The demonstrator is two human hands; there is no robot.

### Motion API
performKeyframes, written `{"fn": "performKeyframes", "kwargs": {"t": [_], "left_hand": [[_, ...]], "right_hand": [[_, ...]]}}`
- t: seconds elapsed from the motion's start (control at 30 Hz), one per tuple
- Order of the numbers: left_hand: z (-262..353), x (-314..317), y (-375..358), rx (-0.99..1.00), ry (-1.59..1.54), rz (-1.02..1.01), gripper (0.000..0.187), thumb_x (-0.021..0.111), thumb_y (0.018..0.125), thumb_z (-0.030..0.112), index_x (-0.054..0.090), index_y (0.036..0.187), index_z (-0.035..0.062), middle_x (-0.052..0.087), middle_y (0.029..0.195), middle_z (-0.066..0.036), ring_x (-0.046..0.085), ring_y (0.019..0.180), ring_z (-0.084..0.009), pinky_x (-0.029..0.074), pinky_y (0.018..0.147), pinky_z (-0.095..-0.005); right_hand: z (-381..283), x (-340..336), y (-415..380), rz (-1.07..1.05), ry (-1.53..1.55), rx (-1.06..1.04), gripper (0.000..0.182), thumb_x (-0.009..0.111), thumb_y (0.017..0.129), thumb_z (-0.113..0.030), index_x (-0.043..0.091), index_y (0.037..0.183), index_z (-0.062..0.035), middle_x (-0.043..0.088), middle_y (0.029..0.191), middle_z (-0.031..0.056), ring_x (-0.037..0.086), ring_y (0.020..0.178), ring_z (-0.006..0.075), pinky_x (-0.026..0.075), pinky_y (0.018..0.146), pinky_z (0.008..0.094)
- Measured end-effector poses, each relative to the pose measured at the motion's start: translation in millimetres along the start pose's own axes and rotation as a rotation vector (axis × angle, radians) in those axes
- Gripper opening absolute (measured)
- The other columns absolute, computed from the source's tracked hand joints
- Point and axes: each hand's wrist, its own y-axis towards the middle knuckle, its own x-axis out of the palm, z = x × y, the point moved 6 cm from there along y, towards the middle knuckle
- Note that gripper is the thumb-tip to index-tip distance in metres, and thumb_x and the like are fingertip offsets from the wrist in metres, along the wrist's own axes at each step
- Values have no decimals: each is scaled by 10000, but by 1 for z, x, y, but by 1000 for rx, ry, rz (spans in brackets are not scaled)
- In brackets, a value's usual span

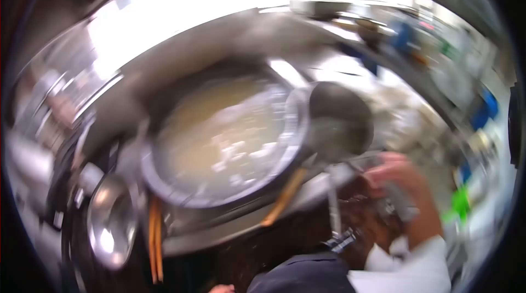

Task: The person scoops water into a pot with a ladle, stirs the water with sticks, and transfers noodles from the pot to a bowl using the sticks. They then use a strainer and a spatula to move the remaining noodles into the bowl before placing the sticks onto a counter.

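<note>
A large round pot (pixel 148 169) holds cloudy yellowish liquid with pale pieces floating in it. Beside its right rim is a round mesh strainer (pixel 339 120), whose wooden handle (pixel 285 197) points down and left. My right hand (pixel 389 172) is at the lower right, just below the strainer, its fingers curled around something the blur hides. Only a fingertip-sized part of my left hand (pixel 222 288) shows at the bottom edge, and what it holds, if anything, is out of frame.
A shiny metal bowl or ladle (pixel 112 222) lies at the lower left, near long wooden sticks (pixel 155 238). Metal counters hold blurred items at the upper right. A bright green object (pixel 461 202) is at the far right.
</note>
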Motion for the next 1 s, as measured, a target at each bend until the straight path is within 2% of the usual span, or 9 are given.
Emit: {"fn": "performKeyframes", "kwargs": {"t": [0.03, 0.07, 0.13, 0.2, 0.27, 0.4, 0.63, 0.9, 1.0], "left_hand": [[8, -16, 8, 105, -72, 71, 357, 605, 865, 377, 678, 857, 27, 654, 689, -108, 632, 606, -237, 522, 568, -380], [8, -31, 18, 29, 179, 222, 422, 586, 841, 432, 682, 778, 27, 631, 624, -112, 615, 554, -227, 501, 512, -372], [40, -43, -12, 374, 245, 473, 423, 601, 841, 438, 637, 708, 38, 561, 553, -82, 531, 463, -202, 427, 457, -374], [36, -56, -16, 286, 137, 613, 436, 627, 793, 424, 694, 754, -5, 651, 642, -139, 646, 611, -265, 509, 602, -407], [38, -43, -41, 151, -65, 611, 399, 655, 801, 412, 707, 828, 17, 648, 648, -120, 615, 560, -233, 494, 565, -372], [13, -27, -38, 162, -45, 606, 402, 656, 801, 427, 685, 761, 28, 614, 593, -92, 575, 520, -198, 466, 541, -356], [-39, 4, -64, -136, 6, 539, 478, 649, 788, 485, 667, 719, 12, 621, 643, -110, 583, 560, -219, 478, 571, -359], [-14, 3, -71, -48, 44, 547, 475, 626, 811, 461, 690, 783, -9, 667, 729, -142, 637, 666, -252, 492, 639, -383], [-11, -2, -50, 172, 73, 631, 408, 633, 801, 419, 719, 908, 34, 697, 847, -163, 672, 792, -270, 503, 738, -388]], "right_hand": [[-8, -20, -11, 178, 184, -356, 282, 653, 812, -227, 570, 988, -23, 593, 740, 63, 602, 625, 148, 499, 537, 277], [-24, -54, -2, 310, 21, -371, 352, 631, 821, -301, 555, 1043, -39, 613, 758, 74, 593, 606, 145, 493, 520, 274], [-60, -126, 16, 326, -65, -403, 330, 640, 813, -309, 561, 1018, -64, 586, 732, 53, 576, 592, 169, 496, 521, 323], [-90, -185, 53, 385, -106, -399, 307, 650, 805, -318, 568, 992, -88, 558, 707, 33, 559, 577, 194, 499, 523, 372], [-118, -238, 85, 282, -302, -340, 282, 592, 826, -292, 575, 984, -60, 542, 717, 28, 563, 570, 185, 472, 511, 317], [-127, -288, 116, 633, -417, -364, 315, 587, 872, -252, 576, 1096, -31, 594, 801, 61, 597, 650, 188, 492, 564, 308], [-121, -301, 163, 679, -613, -374, 312, 584, 880, -234, 578, 1112, -26, 604, 838, 71, 603, 689, 189, 495, 581, 296], [-112, -276, 175, 665, -679, -434, 308, 580, 889, -213, 581, 1130, -19, 615, 880, 82, 609, 734, 190, 499, 601, 283], [-112, -254, 171, 637, -688, -483, 307, 578, 893, -205, 582, 1136, -17, 619, 896, 87, 611, 751, 190, 501, 609, 278]]}}
